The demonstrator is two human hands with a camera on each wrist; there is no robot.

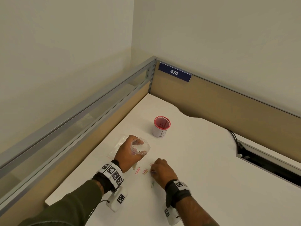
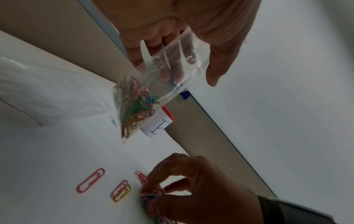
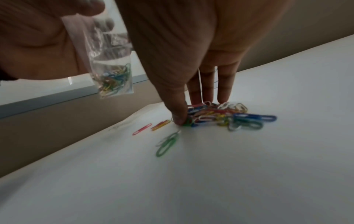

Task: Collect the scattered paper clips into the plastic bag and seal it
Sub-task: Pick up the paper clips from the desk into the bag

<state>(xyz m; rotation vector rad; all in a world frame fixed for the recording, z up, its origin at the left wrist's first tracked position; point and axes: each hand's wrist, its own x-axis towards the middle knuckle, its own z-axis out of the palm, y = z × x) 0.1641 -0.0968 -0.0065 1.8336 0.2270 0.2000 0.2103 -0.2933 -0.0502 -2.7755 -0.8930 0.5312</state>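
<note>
A white tabletop [image 1: 203,160] is bounded at the back and left by tan partition panels [image 1: 228,108] with grey metal framing; a blue plate marked 376 [image 1: 174,72] is fixed near the corner. A red mesh cup [image 1: 162,126], wrapped in white paper bearing a handwritten letter, is stood toward the rear of the tabletop. A flat clear plastic sleeve [image 1: 118,146] is seen lying just left of the left hand.

The left hand [image 1: 128,152] is raised above the tabletop and is closed round the plastic bag [image 2: 153,91], the mouth of which is held open between fingers and thumb. A mixed lot of coloured clips is lodged in the hanging lower end of the bag.

The right hand [image 1: 161,170] is lowered onto a pile of paper clips [image 3: 226,115], with thumb and fingertips pressed down into it; the fingers are bent round some clips, though it cannot be told how many are actually held. The pile is found on the tabletop directly under that hand, blue, white, red, yellow and green items being noted.

Loose clips are recorded apart from the pile: a pink clip [image 2: 91,180], a pink and yellow pair [image 2: 121,191] lying together, and a green clip [image 3: 167,145] nearest the wrist.
</note>
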